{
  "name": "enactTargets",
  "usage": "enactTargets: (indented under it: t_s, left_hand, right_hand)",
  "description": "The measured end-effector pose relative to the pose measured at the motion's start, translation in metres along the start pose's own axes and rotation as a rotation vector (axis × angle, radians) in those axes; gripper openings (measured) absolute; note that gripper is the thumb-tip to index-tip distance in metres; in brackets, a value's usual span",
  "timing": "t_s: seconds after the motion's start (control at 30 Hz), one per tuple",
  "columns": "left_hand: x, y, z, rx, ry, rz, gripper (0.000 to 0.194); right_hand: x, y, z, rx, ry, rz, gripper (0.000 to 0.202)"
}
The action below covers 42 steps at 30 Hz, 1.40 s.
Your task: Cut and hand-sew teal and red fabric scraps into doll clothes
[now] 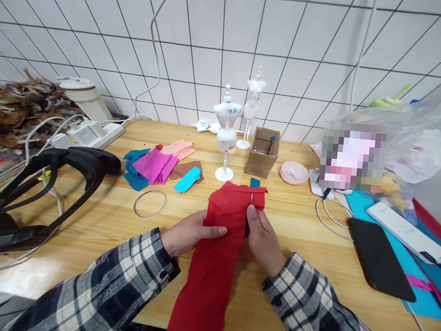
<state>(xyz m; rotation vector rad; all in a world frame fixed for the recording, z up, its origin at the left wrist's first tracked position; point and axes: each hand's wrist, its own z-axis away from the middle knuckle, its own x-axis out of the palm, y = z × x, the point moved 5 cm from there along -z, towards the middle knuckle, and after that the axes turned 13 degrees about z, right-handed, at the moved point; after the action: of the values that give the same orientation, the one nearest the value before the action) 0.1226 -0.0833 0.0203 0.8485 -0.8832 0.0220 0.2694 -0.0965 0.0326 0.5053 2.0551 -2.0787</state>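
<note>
A long strip of red fabric [217, 259] hangs from the tabletop toward me and over the front edge, its far end folded at the top right. My left hand [190, 231] grips the strip's left side, thumb lying on top and fingers hidden beneath. At the right edge, my right hand [265, 240] is closed in a pinch around a thin silvery needle [251, 198] that stands against the folded end. Whether its point passes through the fabric I cannot tell. Just beyond the fabric stands a small white dress-form mannequin [226, 129].
Behind are a second mannequin [253, 98], a cardboard box [262, 154] and a pink bowl [294, 173]. Fabric scraps [156, 165], a ring [150, 204] and a black headset frame [41, 200] lie leftward. A phone [381, 259], power bank [405, 232] and cables occupy the right.
</note>
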Motion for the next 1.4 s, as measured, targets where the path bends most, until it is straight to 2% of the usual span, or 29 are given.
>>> enactTargets:
  t_s: [0.07,0.2,0.27,0.4,0.47,0.57,0.63,0.87,1.1,1.4]
  left_hand:
    - [-0.006,0.006,0.000,0.019,0.034,0.021,0.033]
    - [-0.022,0.037,0.009,0.101,0.096,-0.015,0.030]
    - [-0.029,0.050,0.015,0.065,0.098,-0.083,0.027]
    - [-0.033,0.057,0.020,0.036,0.081,-0.179,0.027]
    - [-0.032,0.052,0.017,0.054,0.083,-0.220,0.029]
    - [-0.032,0.044,0.012,0.076,0.113,-0.247,0.027]
    - [-0.033,0.043,0.011,0.115,0.150,-0.256,0.025]
    - [-0.032,0.040,0.009,0.092,0.154,-0.348,0.030]
    - [-0.032,0.039,0.008,0.146,0.169,-0.365,0.031]
    - [-0.031,0.037,0.006,0.153,0.145,-0.378,0.031]
  right_hand:
    - [0.002,0.002,-0.002,0.030,-0.096,-0.027,0.045]
    - [0.011,0.008,0.000,0.167,-0.466,-0.056,0.050]
    - [0.010,0.007,0.002,0.173,-0.601,-0.053,0.052]
    - [0.013,0.006,0.009,0.169,-0.817,-0.064,0.053]
    - [0.014,0.006,0.008,0.099,-0.795,0.008,0.054]
    - [0.009,0.006,-0.001,-0.045,-0.604,0.172,0.056]
    - [0.006,0.006,-0.005,-0.069,-0.528,0.231,0.058]
    - [0.009,0.009,-0.002,-0.038,-0.521,0.263,0.058]
    - [0.016,0.011,0.001,0.008,-0.560,0.186,0.060]
    - [0.014,0.006,0.000,-0.054,-0.535,0.197,0.058]
